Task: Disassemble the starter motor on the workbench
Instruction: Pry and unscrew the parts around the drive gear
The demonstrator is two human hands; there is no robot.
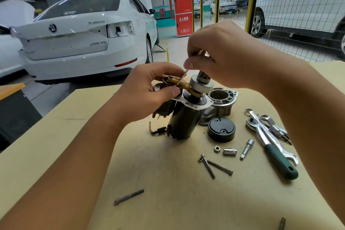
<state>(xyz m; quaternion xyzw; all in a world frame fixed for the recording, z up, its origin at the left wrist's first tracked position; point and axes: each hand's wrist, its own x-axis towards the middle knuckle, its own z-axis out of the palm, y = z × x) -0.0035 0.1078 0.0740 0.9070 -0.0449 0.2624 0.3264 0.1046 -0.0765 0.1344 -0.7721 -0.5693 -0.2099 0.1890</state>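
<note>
Workbench [130, 164], tan top, carrying everything below.

Starter motor [183, 117] upright near bench centre: dark cylindrical body, silver flange plate on top, pinion drive [202, 82] sticking up from it. All positions below relative to the motor.

Left hand [143, 91] on motor's upper left, fingers and thumb curled round the yellow-brown shift fork [179, 81] and the part behind it, thumb pressed at the flange edge.

Right hand [220, 56] above and right of motor top, thumb and forefinger pinched on a thin metal rod [183, 75] angled down into the fork. Other fingers curled over the pinion; contact there not discernible.

Aluminium nose housing [220, 102] just right, behind, touching or nearly so, can't tell which.

Ratchet wrench [270, 145], green handle, well right, lying crossed with a combination spanner [276, 142].

Black end cap [221, 129] just right, in front of the housing.

Two long bolts [214, 167] right-front, one crossing close to the other. Third bolt [128, 197] well in front, slightly left.

Extension bar [247, 148] right-front, between cap and ratchet.

Small socket [230, 151] and nut [217, 149] side by side just in front of the cap.

Black connector with lead [158, 130] at motor's lower left, near the base.
</note>
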